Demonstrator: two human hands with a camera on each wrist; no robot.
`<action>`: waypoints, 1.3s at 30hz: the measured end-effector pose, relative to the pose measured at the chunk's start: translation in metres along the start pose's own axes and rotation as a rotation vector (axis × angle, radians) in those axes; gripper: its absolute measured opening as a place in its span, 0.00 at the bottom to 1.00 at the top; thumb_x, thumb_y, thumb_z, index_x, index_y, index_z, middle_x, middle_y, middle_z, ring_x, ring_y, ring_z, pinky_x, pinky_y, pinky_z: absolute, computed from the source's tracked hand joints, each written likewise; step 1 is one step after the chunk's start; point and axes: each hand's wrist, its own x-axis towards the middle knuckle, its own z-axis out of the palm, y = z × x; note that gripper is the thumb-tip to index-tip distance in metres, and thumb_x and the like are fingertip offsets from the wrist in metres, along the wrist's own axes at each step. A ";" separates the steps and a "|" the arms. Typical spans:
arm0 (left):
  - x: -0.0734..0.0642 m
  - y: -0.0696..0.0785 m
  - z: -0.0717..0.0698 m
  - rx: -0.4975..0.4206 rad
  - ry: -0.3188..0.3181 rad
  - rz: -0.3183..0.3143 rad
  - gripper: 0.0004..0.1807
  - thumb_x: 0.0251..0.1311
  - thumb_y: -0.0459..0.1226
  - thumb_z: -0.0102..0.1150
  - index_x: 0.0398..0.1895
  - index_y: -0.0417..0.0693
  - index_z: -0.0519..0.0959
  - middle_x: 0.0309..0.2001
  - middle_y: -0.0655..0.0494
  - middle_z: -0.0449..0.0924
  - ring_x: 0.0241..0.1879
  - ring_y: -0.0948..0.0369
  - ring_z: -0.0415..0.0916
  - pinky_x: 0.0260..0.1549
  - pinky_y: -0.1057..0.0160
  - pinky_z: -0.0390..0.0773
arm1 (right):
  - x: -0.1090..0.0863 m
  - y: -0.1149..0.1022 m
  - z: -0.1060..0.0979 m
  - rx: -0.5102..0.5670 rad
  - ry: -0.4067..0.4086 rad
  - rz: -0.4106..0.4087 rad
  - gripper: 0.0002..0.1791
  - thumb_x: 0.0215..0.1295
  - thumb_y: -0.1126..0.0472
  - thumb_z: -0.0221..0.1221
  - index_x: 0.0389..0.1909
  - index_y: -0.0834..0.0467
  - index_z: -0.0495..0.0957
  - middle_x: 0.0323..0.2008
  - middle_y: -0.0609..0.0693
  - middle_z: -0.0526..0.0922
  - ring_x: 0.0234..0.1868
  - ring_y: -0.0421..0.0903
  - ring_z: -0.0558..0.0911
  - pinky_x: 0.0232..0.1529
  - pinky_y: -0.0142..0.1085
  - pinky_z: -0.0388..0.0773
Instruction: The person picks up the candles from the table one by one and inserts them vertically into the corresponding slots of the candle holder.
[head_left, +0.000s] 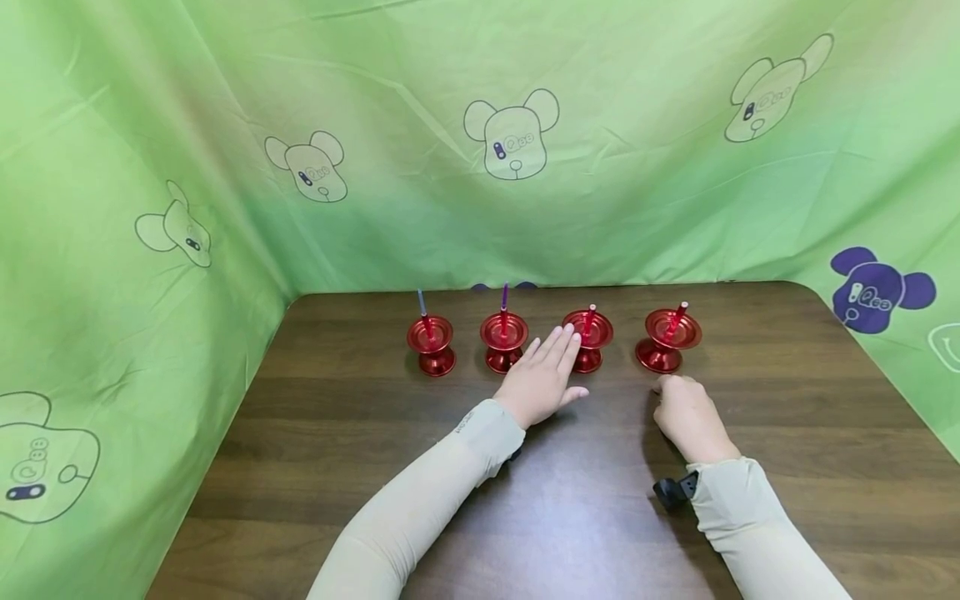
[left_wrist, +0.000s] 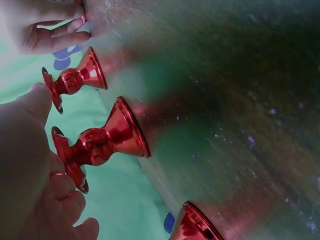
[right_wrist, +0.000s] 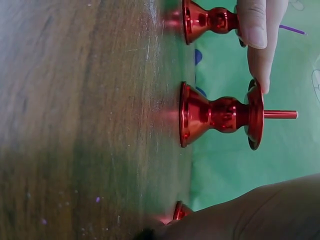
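Several shiny red candle holders stand upright in a row. The leftmost holder (head_left: pixel 431 335) carries a thin blue candle (head_left: pixel 422 302); the one beside it (head_left: pixel 503 332) carries a purple candle (head_left: pixel 505 296). My left hand (head_left: pixel 542 375) reaches forward with straight fingers, and a fingertip touches the rim of the third holder (right_wrist: pixel 220 115), whose short red post (right_wrist: pixel 281 114) bears no candle. Just in front of the rightmost holder (head_left: pixel 669 333), also with a bare post, is my right hand (head_left: pixel 692 417), fingers curled down at the table. Its fingertips pinch a small pink thing (left_wrist: pixel 83 19), mostly hidden.
The holders stand towards the back of a brown wooden table (head_left: pixel 337 467). Green cloth (head_left: pixel 405 225) printed with bear heads hangs behind and at both sides. A black wrist camera (head_left: pixel 672 492) is strapped under the right sleeve.
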 end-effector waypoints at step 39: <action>0.002 -0.002 0.003 -0.036 0.003 -0.001 0.44 0.75 0.62 0.40 0.82 0.46 0.46 0.82 0.53 0.41 0.80 0.58 0.40 0.75 0.56 0.54 | 0.002 -0.009 -0.001 0.264 0.079 0.077 0.06 0.61 0.72 0.61 0.37 0.70 0.82 0.29 0.61 0.85 0.26 0.50 0.84 0.29 0.38 0.77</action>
